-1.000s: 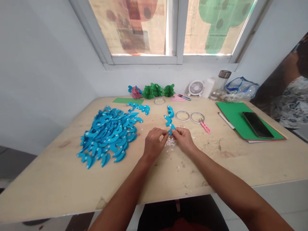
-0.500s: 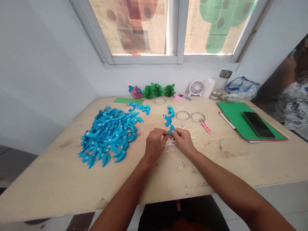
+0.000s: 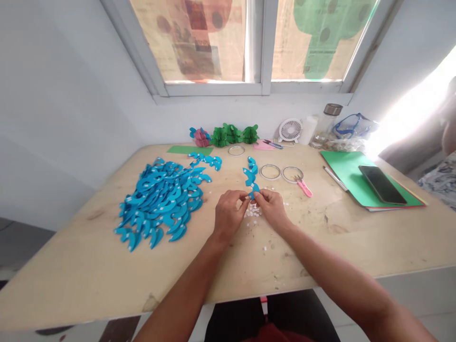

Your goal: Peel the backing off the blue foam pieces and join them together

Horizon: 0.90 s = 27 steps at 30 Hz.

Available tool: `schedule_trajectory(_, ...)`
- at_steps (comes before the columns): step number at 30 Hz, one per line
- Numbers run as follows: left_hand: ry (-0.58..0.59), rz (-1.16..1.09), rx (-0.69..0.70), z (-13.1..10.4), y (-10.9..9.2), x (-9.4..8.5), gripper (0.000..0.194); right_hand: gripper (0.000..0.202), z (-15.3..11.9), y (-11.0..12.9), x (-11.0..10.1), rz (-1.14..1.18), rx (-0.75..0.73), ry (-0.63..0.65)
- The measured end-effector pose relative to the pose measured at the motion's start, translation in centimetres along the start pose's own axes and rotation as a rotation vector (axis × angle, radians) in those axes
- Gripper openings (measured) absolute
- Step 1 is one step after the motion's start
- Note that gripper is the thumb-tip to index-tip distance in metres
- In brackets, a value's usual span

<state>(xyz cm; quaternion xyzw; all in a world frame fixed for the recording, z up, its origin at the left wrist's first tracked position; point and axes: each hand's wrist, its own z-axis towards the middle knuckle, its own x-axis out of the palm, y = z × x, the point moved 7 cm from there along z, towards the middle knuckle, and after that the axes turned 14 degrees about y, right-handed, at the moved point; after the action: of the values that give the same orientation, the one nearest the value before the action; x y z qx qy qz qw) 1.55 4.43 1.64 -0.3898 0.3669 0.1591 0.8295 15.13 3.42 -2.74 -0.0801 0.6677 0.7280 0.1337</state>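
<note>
Between my two hands is a curved blue paper piece [image 3: 254, 189] with a small white square on it. My left hand [image 3: 230, 209] pinches its left end, and my right hand [image 3: 272, 206] grips its right side with thumb and fingers. Just beyond lie more blue cut-outs [image 3: 251, 171] with white squares. Small white bits [image 3: 253, 211] are scattered on the table under my fingers. To the left spreads a big heap of blue cut-outs [image 3: 160, 199], many bearing white squares. What the fingertips cover is hidden.
Tape rings [image 3: 270, 172] and pink-handled snips [image 3: 303, 186] lie right of centre. A phone [image 3: 382, 184] rests on green sheets [image 3: 342, 166] beside a pen [image 3: 335, 178]. Along the wall stand green paper figures [image 3: 231, 134], a small fan [image 3: 290, 130] and a bottle [image 3: 323, 126]. Another person sits at far right.
Both hands stay nearly in place on the blue piece, which shows slightly more. At far right the other person has shifted rightward, and bright light shows there.
</note>
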Motion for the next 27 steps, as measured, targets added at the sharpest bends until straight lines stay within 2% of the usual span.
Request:
schedule_trajectory(18, 0.101, -0.09, -0.032, 0.2, 0.1, 0.4, 0.009, 0.03, -0.1, 0.3, -0.1, -0.053, 0.017, -0.017)
schedule_trajectory(27, 0.069, -0.193, -0.101, 0.2, 0.9, 0.3, 0.009, 0.032, 0.0, 0.4, -0.1, -0.025, -0.008, -0.007)
